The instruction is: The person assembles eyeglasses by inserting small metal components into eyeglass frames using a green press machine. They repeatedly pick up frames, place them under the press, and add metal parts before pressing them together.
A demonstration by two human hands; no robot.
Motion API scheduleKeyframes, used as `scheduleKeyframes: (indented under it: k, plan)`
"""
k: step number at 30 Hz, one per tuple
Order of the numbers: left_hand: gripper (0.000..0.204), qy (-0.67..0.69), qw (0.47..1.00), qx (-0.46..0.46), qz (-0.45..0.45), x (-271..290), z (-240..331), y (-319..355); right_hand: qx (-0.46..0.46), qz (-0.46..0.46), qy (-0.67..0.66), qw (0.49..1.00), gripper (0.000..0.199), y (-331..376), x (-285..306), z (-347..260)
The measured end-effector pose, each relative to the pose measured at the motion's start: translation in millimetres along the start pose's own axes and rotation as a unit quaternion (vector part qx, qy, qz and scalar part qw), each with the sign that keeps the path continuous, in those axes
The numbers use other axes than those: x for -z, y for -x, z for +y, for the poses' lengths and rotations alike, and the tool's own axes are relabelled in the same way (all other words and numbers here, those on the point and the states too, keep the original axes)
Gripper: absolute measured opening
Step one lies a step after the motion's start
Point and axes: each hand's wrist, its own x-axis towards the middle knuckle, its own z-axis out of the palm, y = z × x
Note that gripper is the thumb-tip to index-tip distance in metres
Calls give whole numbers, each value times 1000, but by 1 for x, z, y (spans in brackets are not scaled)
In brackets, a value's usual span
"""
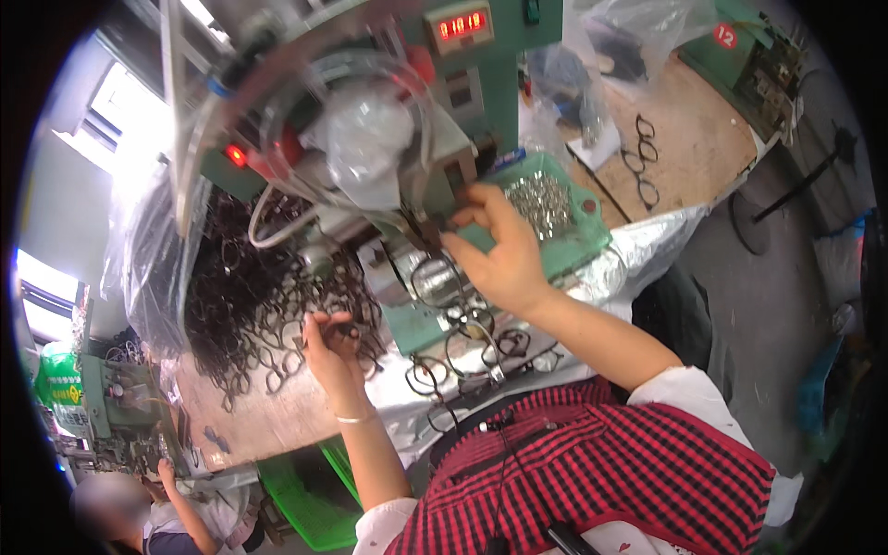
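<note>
Light comes from two windows point(134, 102) on the left of a busy workroom, and a brown table point(268, 430) fills the middle. On the table is one big green machine point(538, 92) with one small screen point(460, 25) that shows glowing red digits. Far off at the right, one more green machine point(758, 69) has one round red sticker point(726, 36) with white writing. One green bag point(60, 375) at the left has printing too small to read.

Dark eyeglass frames point(245, 277) lie in a big heap left of the machine, too many to count. The right hand point(504, 254) is up at the machine, thumb and finger near each other; I cannot tell if it pinches something. One round rim point(414, 280) is just below it. The left hand point(333, 356) is curled beside the heap, and I cannot tell if it holds a frame.

One green tray point(592, 242) has lots of tiny shiny bits point(541, 205). One green basket point(305, 499) is below the table. One other person point(185, 513) is at the lower left.
</note>
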Motion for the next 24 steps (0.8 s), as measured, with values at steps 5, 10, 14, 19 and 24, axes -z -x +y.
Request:
scheduleKeyframes:
  k: [5,10,14,19,24]
  plan:
    - [29,-29,994,-98,-33,-44,19,16,-9,2,-11,1000,51,1,-3,4]
    - [36,-246,855,-440,-120,-145,105,48,23,-15,-43,999,52,-5,-5,-13]
    - [30,-200,881,-419,-88,-163,106,35,-52,-10,-83,995,56,4,-8,-28]
    - [28,-127,940,-19,-317,-147,82,81,42,-109,120,986,32,-9,36,-17]
    - [29,10,872,341,-350,-151,37,73,44,-19,464,885,26,-6,96,88]
